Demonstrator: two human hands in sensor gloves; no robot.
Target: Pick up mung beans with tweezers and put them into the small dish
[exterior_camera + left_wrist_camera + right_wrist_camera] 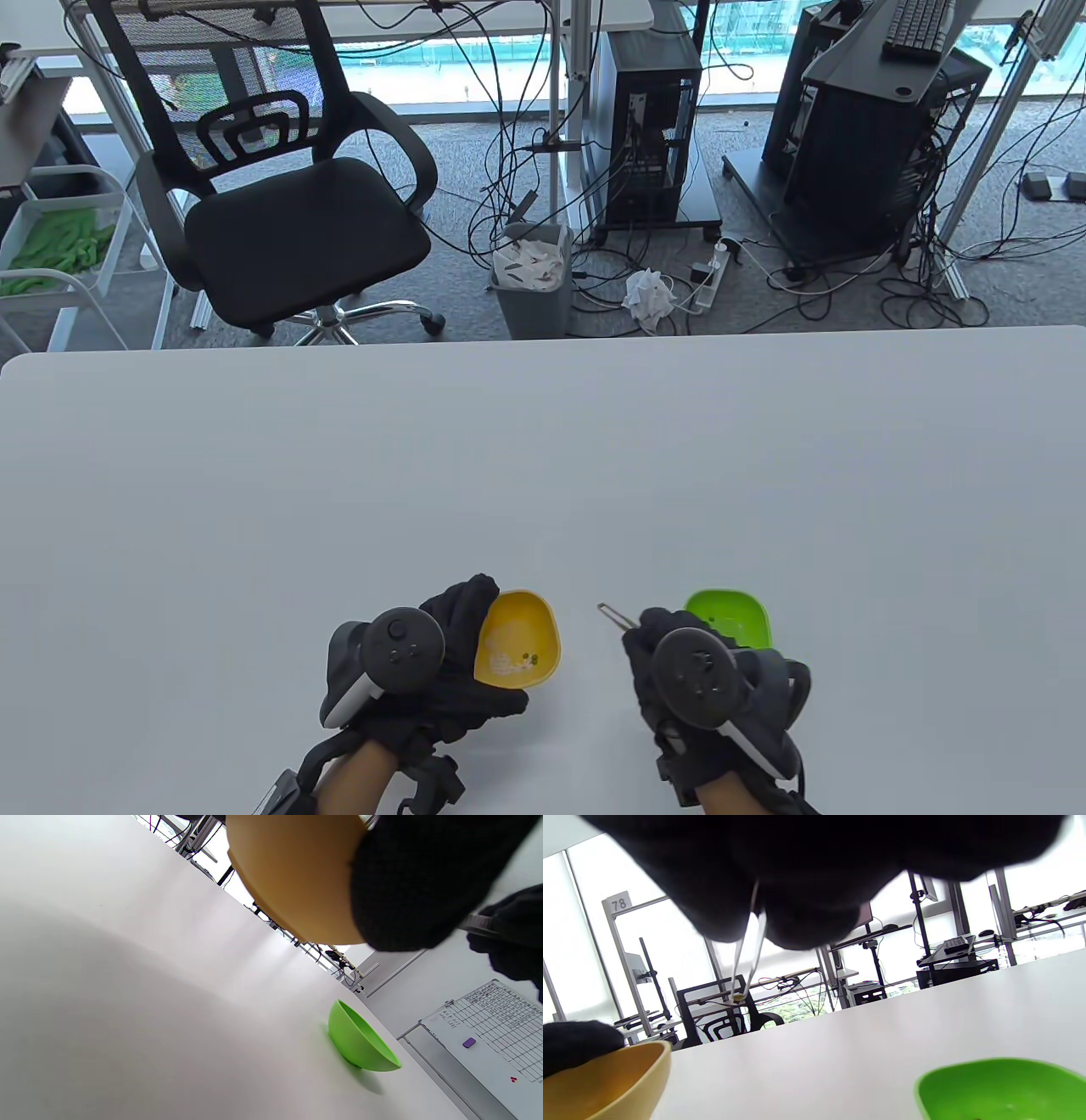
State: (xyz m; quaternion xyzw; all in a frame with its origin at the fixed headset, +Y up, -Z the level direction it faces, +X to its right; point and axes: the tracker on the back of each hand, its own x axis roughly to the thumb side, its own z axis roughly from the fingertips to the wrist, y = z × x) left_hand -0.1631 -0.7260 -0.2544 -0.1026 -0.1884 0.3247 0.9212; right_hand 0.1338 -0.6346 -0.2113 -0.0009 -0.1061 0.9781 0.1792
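My left hand (472,652) grips a yellow bowl (519,638) by its near-left rim and holds it tilted above the white table (543,475). A few dark mung beans (531,657) lie in it among pale bits. Its underside fills the top of the left wrist view (292,878). My right hand (646,626) pinches metal tweezers (612,615), tips pointing up-left between the two dishes. In the right wrist view the tweezers (749,955) are closed on a small bean (738,998). The small green dish (731,616) stands on the table just right of my right hand.
The far table edge (543,338) lies well beyond the dishes. Past it on the floor are an office chair (288,212), a grey bin (533,276) and computer towers with cables. A whiteboard with a chart (488,1031) shows in the left wrist view.
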